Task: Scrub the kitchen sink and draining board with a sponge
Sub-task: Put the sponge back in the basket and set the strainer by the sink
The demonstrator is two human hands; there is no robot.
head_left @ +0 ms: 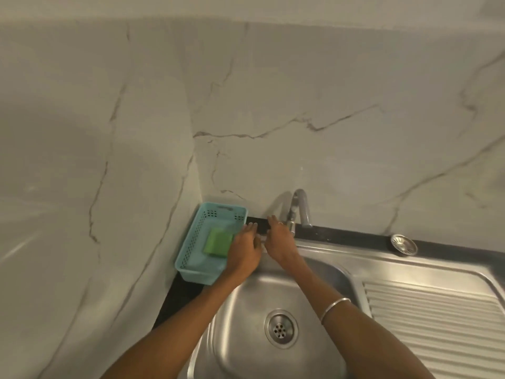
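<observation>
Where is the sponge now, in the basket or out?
In: the green sponge lies inside the turquoise basket; neither hand grips it.

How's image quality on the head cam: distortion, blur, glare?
Head view: strong wide-angle bending of the wall veins and sink rim; dim, warm light; soft glare on the draining board; left hand and right hand slightly soft; tap casts a faint shadow.

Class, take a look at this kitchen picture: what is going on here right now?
A person reaches both hands over a steel sink. The left hand stretches toward a green sponge lying in a blue basket; the right hand is near the tap. Neither holds anything. No water shows, and the draining board is untouched.
</observation>
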